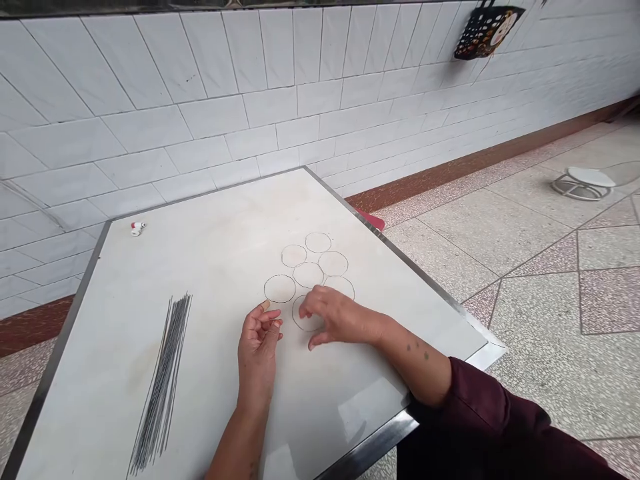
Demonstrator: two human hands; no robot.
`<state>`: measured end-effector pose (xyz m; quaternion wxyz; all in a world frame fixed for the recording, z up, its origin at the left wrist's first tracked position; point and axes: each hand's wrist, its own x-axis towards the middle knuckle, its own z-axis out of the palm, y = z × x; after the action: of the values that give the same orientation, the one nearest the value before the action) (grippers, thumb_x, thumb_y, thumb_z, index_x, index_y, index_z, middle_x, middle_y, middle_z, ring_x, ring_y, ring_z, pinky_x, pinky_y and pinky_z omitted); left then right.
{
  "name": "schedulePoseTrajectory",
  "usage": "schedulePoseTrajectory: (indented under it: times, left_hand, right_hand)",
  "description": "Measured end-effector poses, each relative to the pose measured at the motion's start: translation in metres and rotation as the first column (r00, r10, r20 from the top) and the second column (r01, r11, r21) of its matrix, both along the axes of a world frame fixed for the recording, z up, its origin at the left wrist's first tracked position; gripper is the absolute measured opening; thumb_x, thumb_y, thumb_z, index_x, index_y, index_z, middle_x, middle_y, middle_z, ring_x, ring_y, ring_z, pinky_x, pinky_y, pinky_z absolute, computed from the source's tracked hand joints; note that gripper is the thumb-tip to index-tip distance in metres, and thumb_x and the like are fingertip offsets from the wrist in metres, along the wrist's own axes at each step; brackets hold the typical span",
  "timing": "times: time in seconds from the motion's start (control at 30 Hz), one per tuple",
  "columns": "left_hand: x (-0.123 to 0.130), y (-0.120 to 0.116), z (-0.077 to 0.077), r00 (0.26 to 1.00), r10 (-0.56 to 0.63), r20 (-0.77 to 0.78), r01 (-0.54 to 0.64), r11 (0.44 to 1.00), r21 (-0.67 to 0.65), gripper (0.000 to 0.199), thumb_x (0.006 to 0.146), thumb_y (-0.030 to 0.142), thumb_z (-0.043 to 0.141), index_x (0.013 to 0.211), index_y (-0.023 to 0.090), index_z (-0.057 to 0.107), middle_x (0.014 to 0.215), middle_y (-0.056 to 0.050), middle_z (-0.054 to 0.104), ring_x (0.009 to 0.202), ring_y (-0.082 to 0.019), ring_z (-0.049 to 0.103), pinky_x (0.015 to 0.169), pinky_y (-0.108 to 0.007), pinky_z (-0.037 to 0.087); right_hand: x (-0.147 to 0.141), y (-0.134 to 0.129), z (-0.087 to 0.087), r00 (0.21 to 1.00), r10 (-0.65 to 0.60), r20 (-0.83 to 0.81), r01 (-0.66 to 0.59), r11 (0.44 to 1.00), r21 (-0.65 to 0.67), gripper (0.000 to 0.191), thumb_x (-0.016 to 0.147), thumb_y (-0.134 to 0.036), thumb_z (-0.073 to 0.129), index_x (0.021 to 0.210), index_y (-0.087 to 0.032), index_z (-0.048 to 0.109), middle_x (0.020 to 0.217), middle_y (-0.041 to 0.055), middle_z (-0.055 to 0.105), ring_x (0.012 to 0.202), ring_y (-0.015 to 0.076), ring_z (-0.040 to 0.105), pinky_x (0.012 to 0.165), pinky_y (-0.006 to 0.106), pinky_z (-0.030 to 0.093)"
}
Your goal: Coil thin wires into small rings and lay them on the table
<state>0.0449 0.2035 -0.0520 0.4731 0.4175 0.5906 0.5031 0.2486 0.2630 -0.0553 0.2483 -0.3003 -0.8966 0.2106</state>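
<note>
Several thin dark wire rings lie flat in a cluster on the white table (225, 253), among them a left ring (265, 291) and a near ring (293, 315). My right hand (343, 317) hovers over the near ring with thumb and fingers apart, hiding part of it and of the ring to its right. Just short of the left ring is my left hand (260, 340), its fingers curled and thumb tip against them. Anything pinched there is too thin to make out. A tan wrap covers one fingertip.
A bundle of straight dark wires (163, 383) lies on the table's left side. Small white and red items (137, 229) sit at the far left corner. Metal edging (425, 273) borders the table, beside a tiled wall (270, 107). A stool (584, 183) stands on the floor; a bag (485, 32) hangs above.
</note>
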Motion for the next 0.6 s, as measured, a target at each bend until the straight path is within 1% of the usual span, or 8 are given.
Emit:
schedulePoseTrajectory:
  times: [0.03,0.1,0.2,0.37,0.43,0.5,0.53,0.6]
  left_hand:
    - [-0.001,0.000,0.000,1.000,0.018,-0.013,-0.018,1.000,0.020,0.040,0.087,0.038,0.061,0.125,0.026,0.056,0.118,-0.007,0.065,0.100,-0.019,0.061,0.084,-0.036,0.049]
    - [-0.003,0.001,0.000,0.998,0.043,-0.034,-0.042,0.998,0.053,0.040,0.087,0.039,0.059,0.124,0.025,0.056,0.118,-0.008,0.065,0.098,-0.019,0.061,0.083,-0.035,0.050]
    - [-0.006,0.003,0.000,0.997,0.059,-0.053,-0.054,0.995,0.084,0.040,0.087,0.039,0.058,0.124,0.023,0.056,0.116,-0.010,0.065,0.096,-0.020,0.062,0.081,-0.036,0.051]
    - [-0.010,-0.001,0.007,0.991,0.089,-0.096,-0.076,0.988,0.134,0.041,0.084,0.038,0.061,0.122,0.022,0.057,0.113,-0.009,0.065,0.094,-0.020,0.062,0.083,-0.037,0.050]
    - [-0.013,-0.012,0.009,0.987,0.110,-0.116,-0.093,0.985,0.148,0.041,0.084,0.039,0.060,0.122,0.023,0.057,0.112,-0.009,0.065,0.094,-0.021,0.062,0.086,-0.040,0.050]
    - [-0.016,-0.032,0.007,0.978,0.143,-0.151,-0.121,0.982,0.147,0.042,0.085,0.042,0.058,0.122,0.024,0.057,0.113,-0.009,0.065,0.095,-0.022,0.063,0.090,-0.043,0.049]
    - [-0.018,-0.045,0.004,0.973,0.152,-0.175,-0.129,0.982,0.138,0.042,0.085,0.044,0.057,0.122,0.024,0.058,0.112,-0.008,0.066,0.095,-0.023,0.064,0.092,-0.045,0.048]
    - [-0.025,-0.075,-0.009,0.964,0.158,-0.211,-0.137,0.984,0.113,0.045,0.085,0.047,0.055,0.124,0.025,0.057,0.114,-0.008,0.066,0.099,-0.025,0.064,0.094,-0.047,0.048]
  right_hand:
    - [-0.001,-0.002,0.000,0.998,0.054,0.027,-0.054,0.999,0.005,0.044,0.071,-0.043,0.083,0.099,-0.019,0.060,0.090,0.0027,0.064,0.083,0.0189,0.052,0.078,0.032,0.045]
    - [-0.003,-0.005,-0.002,0.992,0.106,0.068,-0.107,0.994,0.013,0.033,0.078,-0.039,0.078,0.098,-0.019,0.061,0.087,0.0022,0.064,0.083,0.0188,0.052,0.078,0.032,0.044]
    - [-0.002,-0.004,-0.007,0.990,0.103,0.094,-0.106,0.994,0.026,0.022,0.085,-0.037,0.071,0.097,-0.020,0.063,0.085,0.0025,0.065,0.083,0.0189,0.052,0.077,0.031,0.044]
    - [0.003,-0.003,-0.015,0.995,0.073,0.064,-0.080,0.992,0.103,0.020,0.089,-0.038,0.067,0.096,-0.020,0.064,0.084,0.0021,0.067,0.081,0.0170,0.052,0.078,0.028,0.045]
    - [0.004,-0.004,-0.017,0.995,0.073,0.069,-0.082,0.987,0.139,0.014,0.093,-0.034,0.060,0.093,-0.021,0.066,0.085,0.0018,0.067,0.082,0.0164,0.052,0.080,0.028,0.045]
    - [0.005,-0.005,-0.018,0.995,0.063,0.072,-0.075,0.982,0.171,0.016,0.097,-0.030,0.055,0.091,-0.021,0.067,0.085,0.0019,0.067,0.082,0.0163,0.052,0.082,0.028,0.044]
    - [0.004,-0.006,-0.019,0.996,0.055,0.070,-0.067,0.980,0.185,0.018,0.097,-0.029,0.053,0.090,-0.021,0.067,0.085,0.0020,0.067,0.081,0.0163,0.052,0.082,0.029,0.044]
    - [0.003,-0.007,-0.022,0.997,0.034,0.063,-0.047,0.977,0.210,0.019,0.098,-0.029,0.052,0.090,-0.021,0.067,0.084,0.0021,0.067,0.080,0.0165,0.052,0.080,0.029,0.045]
